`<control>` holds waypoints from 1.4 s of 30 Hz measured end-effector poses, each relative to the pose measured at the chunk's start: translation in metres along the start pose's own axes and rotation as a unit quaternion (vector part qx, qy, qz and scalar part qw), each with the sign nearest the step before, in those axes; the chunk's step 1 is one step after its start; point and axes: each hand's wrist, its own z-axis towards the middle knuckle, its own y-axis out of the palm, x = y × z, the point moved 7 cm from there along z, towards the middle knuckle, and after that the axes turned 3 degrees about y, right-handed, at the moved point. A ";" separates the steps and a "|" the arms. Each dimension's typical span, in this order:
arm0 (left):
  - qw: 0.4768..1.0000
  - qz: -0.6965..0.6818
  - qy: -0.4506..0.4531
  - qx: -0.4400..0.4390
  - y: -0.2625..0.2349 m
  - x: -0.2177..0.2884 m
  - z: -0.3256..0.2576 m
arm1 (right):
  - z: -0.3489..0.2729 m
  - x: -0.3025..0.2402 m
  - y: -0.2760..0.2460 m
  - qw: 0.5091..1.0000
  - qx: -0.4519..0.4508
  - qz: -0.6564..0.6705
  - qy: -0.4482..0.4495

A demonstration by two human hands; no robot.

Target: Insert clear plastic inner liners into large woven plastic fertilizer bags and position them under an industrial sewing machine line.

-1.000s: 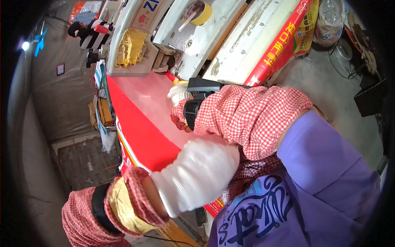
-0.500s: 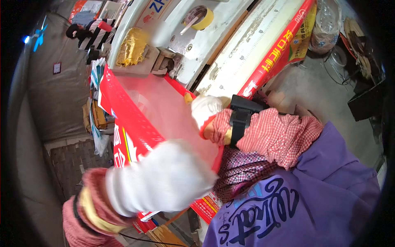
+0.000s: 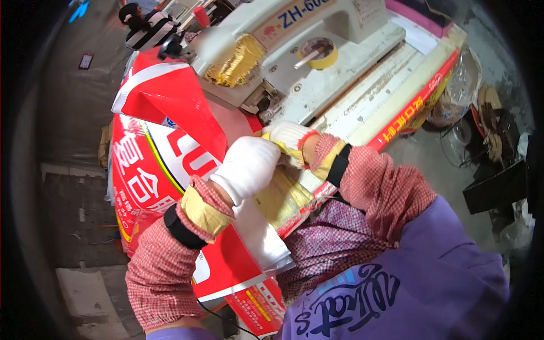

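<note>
A large red and white woven sack [image 3: 148, 170] lies across the sewing table and hangs off its left side. My left hand [image 3: 247, 168], in a white glove, is closed on the sack's folded edge near the middle. Close beside it, my right hand [image 3: 290, 137], gloved in white with a red and yellow cuff, pinches the same edge just in front of the industrial sewing machine [image 3: 294, 34]. Both forearms wear red checked sleeve covers.
A roll of yellow tape [image 3: 321, 54] sits on the machine bed. Yellow thread or fringe [image 3: 235, 62] hangs at the machine head. A red strip with a ruler [image 3: 408, 107] lines the table's right edge. Clutter and a clear plastic container [image 3: 462, 90] lie on the floor at right.
The sack has been pulled toward me and folded, showing its white printed face. My left hand has moved up from the lower left to meet my right hand at the sack's edge.
</note>
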 end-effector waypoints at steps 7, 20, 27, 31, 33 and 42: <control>0.766 -0.489 -0.322 0.265 0.067 -0.128 -0.047 | -0.020 -0.054 0.046 0.948 0.116 -0.286 -0.074; 0.895 0.317 -0.264 0.170 -0.100 0.028 -0.310 | 0.044 -0.011 0.193 0.682 0.051 -0.715 -0.147; 0.717 0.081 -0.404 0.562 0.039 0.054 -0.420 | -0.079 -0.020 0.334 0.775 -0.345 -0.381 -0.367; 0.495 -0.433 -0.514 0.551 0.184 0.092 -0.448 | -0.133 0.016 0.359 0.725 -0.480 -0.423 -0.256; 0.156 -0.664 -0.360 0.637 0.227 0.115 -0.419 | -0.145 0.062 0.360 0.751 -0.485 -0.370 -0.254; 0.192 -0.664 -0.435 0.578 0.240 0.147 -0.418 | -0.127 0.070 0.179 0.877 -0.299 0.342 0.158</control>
